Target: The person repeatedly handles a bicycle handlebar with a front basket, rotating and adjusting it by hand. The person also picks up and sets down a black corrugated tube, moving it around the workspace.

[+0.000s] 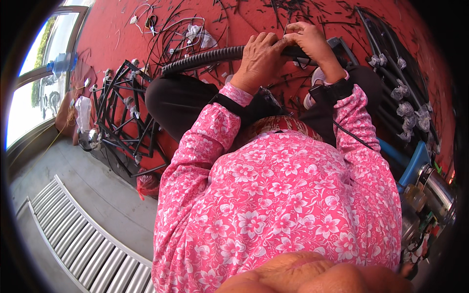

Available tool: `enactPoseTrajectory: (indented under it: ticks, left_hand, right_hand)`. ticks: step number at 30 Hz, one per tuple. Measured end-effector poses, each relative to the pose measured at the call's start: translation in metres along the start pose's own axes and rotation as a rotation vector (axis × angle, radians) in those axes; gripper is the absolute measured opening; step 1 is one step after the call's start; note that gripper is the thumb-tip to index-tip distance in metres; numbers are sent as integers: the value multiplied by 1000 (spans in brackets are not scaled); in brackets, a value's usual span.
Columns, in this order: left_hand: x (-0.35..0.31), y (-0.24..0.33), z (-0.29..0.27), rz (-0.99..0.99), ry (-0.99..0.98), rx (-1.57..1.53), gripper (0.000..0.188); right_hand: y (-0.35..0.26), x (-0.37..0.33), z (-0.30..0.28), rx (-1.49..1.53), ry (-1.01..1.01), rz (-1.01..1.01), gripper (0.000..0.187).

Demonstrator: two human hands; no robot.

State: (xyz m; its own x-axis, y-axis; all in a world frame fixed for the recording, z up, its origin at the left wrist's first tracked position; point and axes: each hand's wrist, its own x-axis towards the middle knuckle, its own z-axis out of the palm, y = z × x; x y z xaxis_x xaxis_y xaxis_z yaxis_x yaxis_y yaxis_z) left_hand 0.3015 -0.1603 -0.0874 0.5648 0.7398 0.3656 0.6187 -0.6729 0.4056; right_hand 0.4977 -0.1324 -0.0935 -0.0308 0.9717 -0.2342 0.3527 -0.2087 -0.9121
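A black corrugated hose [202,58] lies across in front of me, above my bent knees. My left hand [259,61] is closed over it from above, with the fingers curled along its far side. My right hand [312,45] is bent close beside the left, thumb and fingers pinched together over the hose's right-hand stretch. A thin dark strand seems to stand up between the two hands; what the right fingertips hold is too small to make out. Beyond the right hand, the hose runs toward a dark frame part [339,46].
Loose black cables [168,36] and dark scraps litter the red floor. Black tube frames [124,117] are piled at left; long black tubes with plastic-wrapped fittings [403,93] lie at right. A roller conveyor [88,234] is at lower left, a blue stool-like piece [415,163] at lower right.
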Motion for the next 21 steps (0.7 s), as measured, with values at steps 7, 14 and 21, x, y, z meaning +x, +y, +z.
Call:
enactPoseTrajectory:
  ticks: [7,14,21]
  left_hand:
    - [16,-13,3,0,-16,-51,33]
    - [29,-29,8,-37,-43,-66,35]
    - [29,-29,11,-31,-25,-81,34]
  right_hand:
    - [-7,-48,-112,547,-241,261,52]
    - [-55,-100,-207,-97,-118,269,54]
    - [-73,-84,-255,-87,-164,209,38]
